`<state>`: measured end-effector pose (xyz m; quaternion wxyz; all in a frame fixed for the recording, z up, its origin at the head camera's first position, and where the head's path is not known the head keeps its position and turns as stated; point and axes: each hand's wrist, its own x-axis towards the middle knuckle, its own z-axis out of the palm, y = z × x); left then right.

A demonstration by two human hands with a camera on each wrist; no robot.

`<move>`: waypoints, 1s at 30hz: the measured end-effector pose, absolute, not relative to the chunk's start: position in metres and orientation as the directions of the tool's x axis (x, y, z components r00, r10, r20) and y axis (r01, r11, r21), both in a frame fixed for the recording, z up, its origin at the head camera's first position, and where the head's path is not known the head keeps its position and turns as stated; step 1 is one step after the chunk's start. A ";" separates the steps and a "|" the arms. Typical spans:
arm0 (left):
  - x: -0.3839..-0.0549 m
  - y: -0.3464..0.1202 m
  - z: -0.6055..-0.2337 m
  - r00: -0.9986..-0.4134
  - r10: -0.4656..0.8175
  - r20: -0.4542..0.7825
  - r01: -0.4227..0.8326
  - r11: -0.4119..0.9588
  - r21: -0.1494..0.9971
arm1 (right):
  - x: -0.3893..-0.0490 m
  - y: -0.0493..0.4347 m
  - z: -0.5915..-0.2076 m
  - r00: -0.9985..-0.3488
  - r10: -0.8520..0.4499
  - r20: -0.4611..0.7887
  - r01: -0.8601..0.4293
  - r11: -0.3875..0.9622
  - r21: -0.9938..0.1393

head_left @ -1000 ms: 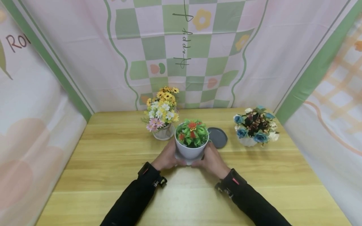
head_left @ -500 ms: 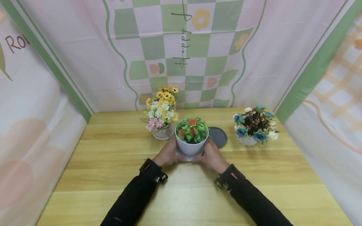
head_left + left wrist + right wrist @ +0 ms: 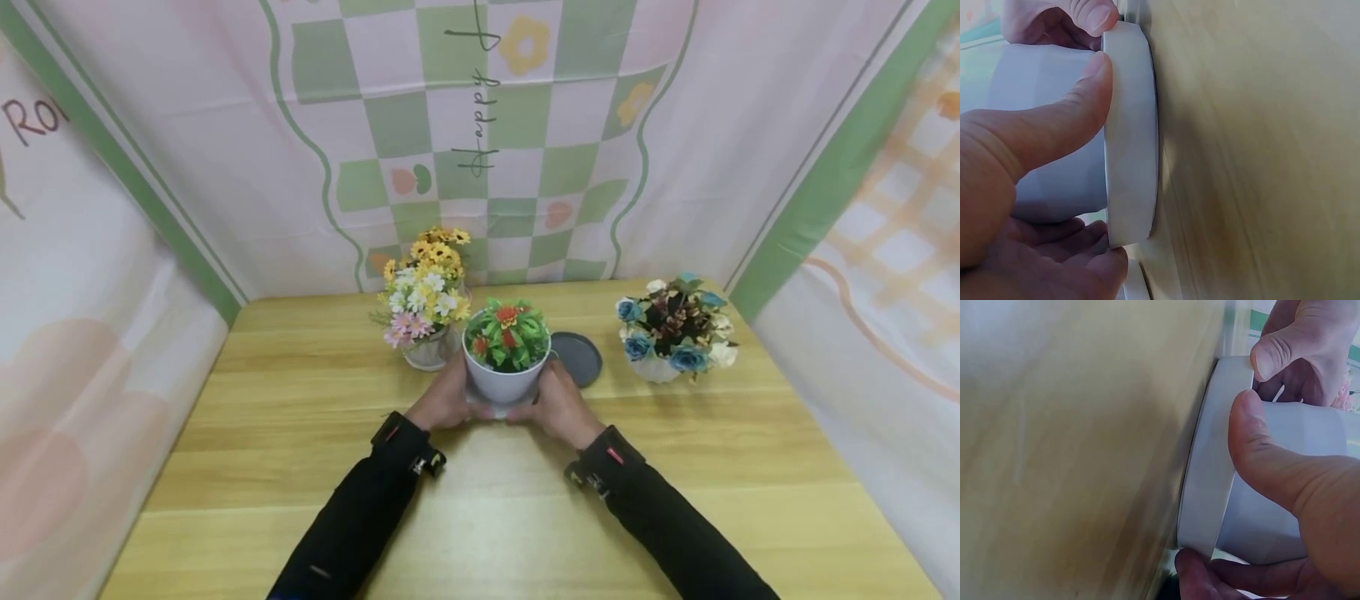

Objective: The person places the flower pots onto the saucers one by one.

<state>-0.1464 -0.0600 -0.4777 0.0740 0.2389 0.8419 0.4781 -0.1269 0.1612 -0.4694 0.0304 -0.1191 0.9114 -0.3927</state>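
Observation:
A white flowerpot (image 3: pixel 504 386) with green leaves and red-orange flowers stands upright on a pale saucer (image 3: pixel 1130 137), in the middle of the table. My left hand (image 3: pixel 447 396) grips it low from the left, thumb on the saucer's upper edge and fingertips at its side in the left wrist view. From the right, my right hand (image 3: pixel 558 404) holds it the same way, its thumb pressing the saucer (image 3: pixel 1207 456) in the right wrist view. The two thumbs lie close together on the near side. The saucer's underside is right at the tabletop.
Just right of the flowerpot lies a dark grey round tray (image 3: pixel 579 360). Behind on the left stands a pot of yellow, white and pink flowers (image 3: pixel 426 292). Blue and cream roses (image 3: pixel 675 329) in a white pot stand at the right. A patterned cloth (image 3: pixel 480 150) hangs behind the wooden table (image 3: pixel 465 517).
Both hands have moved the flowerpot and its saucer a little away from the person, toward the back of the table. The grip is unchanged, and the head view has shifted slightly.

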 end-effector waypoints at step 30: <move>-0.162 -0.057 -0.473 -0.880 0.465 0.096 0.320 0.432 0.843 | -0.143 0.161 -0.466 -0.982 -0.186 -0.019 -0.125 0.731 -0.671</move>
